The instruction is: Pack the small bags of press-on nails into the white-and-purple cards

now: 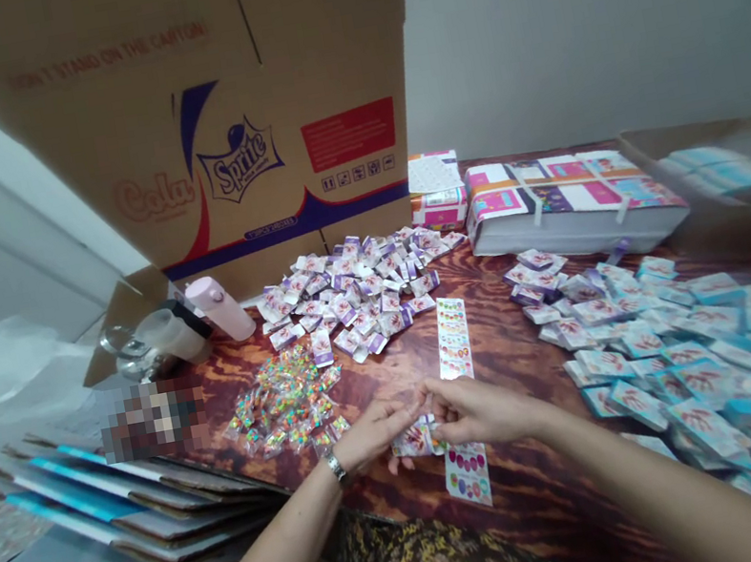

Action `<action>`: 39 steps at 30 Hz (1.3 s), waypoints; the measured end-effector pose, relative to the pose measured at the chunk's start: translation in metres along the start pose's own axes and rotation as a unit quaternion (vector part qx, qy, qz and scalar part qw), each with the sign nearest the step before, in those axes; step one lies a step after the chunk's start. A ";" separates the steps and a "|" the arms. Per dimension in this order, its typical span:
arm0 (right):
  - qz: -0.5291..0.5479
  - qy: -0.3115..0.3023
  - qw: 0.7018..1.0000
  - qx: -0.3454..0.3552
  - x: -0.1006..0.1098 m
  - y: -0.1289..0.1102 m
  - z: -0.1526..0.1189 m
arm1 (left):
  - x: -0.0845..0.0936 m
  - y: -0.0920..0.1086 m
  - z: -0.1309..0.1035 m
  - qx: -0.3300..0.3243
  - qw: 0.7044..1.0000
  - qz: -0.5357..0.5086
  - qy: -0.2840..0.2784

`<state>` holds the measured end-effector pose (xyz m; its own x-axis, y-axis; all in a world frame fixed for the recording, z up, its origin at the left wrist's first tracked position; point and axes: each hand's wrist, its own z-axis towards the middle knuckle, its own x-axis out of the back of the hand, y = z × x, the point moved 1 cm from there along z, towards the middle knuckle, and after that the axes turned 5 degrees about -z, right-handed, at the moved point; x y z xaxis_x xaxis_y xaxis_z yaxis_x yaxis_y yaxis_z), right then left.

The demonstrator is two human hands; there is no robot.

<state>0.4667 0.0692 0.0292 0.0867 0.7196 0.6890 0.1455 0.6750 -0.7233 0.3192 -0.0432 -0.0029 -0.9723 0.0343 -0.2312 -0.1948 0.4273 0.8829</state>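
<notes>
Near left: stacked cardboard (114, 506). Then, on the tabletop (500, 327), heaped candy packets (286, 394); beyond, purple-ended boxes (348, 291). Near centre: left hand (373, 432) grasping small box (413, 440); right hand (467, 410) with fingers closed at its right end, over sticker strip (452, 335). Right: blue-edged boxes (687, 362), piled.
</notes>
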 end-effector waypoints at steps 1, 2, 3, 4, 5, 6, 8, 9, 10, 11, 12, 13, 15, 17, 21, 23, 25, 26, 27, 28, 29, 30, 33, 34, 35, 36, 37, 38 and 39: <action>-0.001 -0.007 1.000 0.002 -0.003 0.001 0.000 | -0.001 0.000 0.000 0.009 1.000 0.010 -0.011; -0.002 -0.006 1.000 0.002 -0.006 0.003 0.000 | -0.001 -0.001 0.000 0.016 1.000 0.015 -0.019; 0.000 0.002 1.000 -0.005 -0.009 0.004 0.001 | -0.002 -0.002 0.000 0.018 0.999 0.014 -0.022; 0.010 0.018 1.000 -0.019 -0.011 0.005 0.001 | -0.001 -0.003 0.001 0.015 1.000 0.005 -0.018; 0.032 0.038 0.998 -0.038 -0.014 0.006 0.001 | 0.000 -0.005 0.002 0.009 1.000 -0.013 -0.007; 0.068 0.055 0.994 -0.058 -0.016 0.007 0.001 | 0.001 -0.007 0.003 0.001 0.999 -0.035 0.009; 0.170 0.067 0.979 -0.086 -0.019 0.010 -0.001 | 0.003 -0.012 0.005 -0.016 0.996 -0.076 0.043; 0.221 0.063 0.969 -0.090 -0.021 0.011 -0.002 | 0.004 -0.014 0.006 -0.024 0.994 -0.089 0.057; 0.261 0.059 0.960 -0.088 -0.022 0.012 -0.003 | 0.005 -0.016 0.008 -0.028 0.993 -0.097 0.065; 0.287 0.057 0.953 -0.083 -0.024 0.013 -0.004 | 0.004 -0.019 0.009 -0.030 0.992 -0.101 0.069; 0.299 0.060 0.949 -0.080 -0.026 0.014 -0.005 | 0.003 -0.020 0.010 -0.029 0.992 -0.101 0.067; 0.301 0.067 0.948 -0.079 -0.028 0.016 -0.006 | 0.001 -0.021 0.011 -0.025 0.993 -0.098 0.063; 0.293 0.087 0.949 -0.084 -0.033 0.019 -0.006 | -0.003 -0.019 0.011 -0.022 0.995 -0.072 0.069; 0.287 0.104 0.947 -0.099 -0.036 0.023 -0.006 | -0.006 -0.013 0.008 -0.068 0.990 0.013 0.122; 0.286 0.118 0.943 -0.123 -0.038 0.030 -0.006 | -0.012 -0.001 -0.008 -0.237 0.889 0.332 0.209; 0.291 0.116 0.942 -0.122 -0.039 0.032 -0.006 | -0.016 -0.004 -0.013 -0.260 0.825 0.464 0.190; 0.299 0.117 0.940 -0.114 -0.039 0.033 -0.007 | -0.019 -0.011 -0.014 -0.251 0.782 0.542 0.179; 0.302 0.118 0.940 -0.109 -0.040 0.034 -0.007 | -0.020 -0.015 -0.013 -0.244 0.768 0.563 0.181; 0.306 0.118 0.939 -0.106 -0.040 0.034 -0.007 | -0.021 -0.019 -0.011 -0.238 0.760 0.576 0.185; 0.310 0.119 0.937 -0.105 -0.039 0.034 -0.007 | -0.021 -0.023 -0.009 -0.235 0.755 0.583 0.188; 0.313 0.119 0.937 -0.106 -0.038 0.034 -0.007 | -0.021 -0.025 -0.007 -0.236 0.752 0.586 0.187; 0.312 0.118 0.937 -0.106 -0.037 0.032 -0.007 | -0.022 -0.027 -0.005 -0.239 0.751 0.587 0.185; 0.273 0.121 0.950 -0.095 -0.033 0.026 -0.008 | -0.023 -0.026 -0.001 -0.259 0.751 0.580 0.180; 0.246 0.124 0.957 -0.088 -0.032 0.023 -0.008 | -0.023 -0.025 -0.001 -0.263 0.753 0.575 0.180; 0.214 0.129 0.965 -0.082 -0.031 0.020 -0.008 | -0.023 -0.023 0.000 -0.265 0.755 0.571 0.182; 0.178 0.136 0.971 -0.079 -0.031 0.017 -0.008 | -0.023 -0.023 0.000 -0.264 0.758 0.567 0.186; 0.140 0.145 0.976 -0.079 -0.030 0.014 -0.008 | -0.023 -0.022 0.000 -0.263 0.760 0.563 0.189; 0.102 0.157 0.979 -0.080 -0.030 0.012 -0.008 | -0.024 -0.022 0.000 -0.262 0.763 0.559 0.191; 0.064 0.169 0.980 -0.083 -0.030 0.010 -0.008 | -0.024 -0.022 -0.001 -0.263 0.765 0.556 0.192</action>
<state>0.4732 0.0532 0.0019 0.4321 0.6825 0.5895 0.2679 0.5270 -0.8065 0.3464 -0.0540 -0.0167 -0.5214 -0.1986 0.8299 0.8531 -0.0991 0.5122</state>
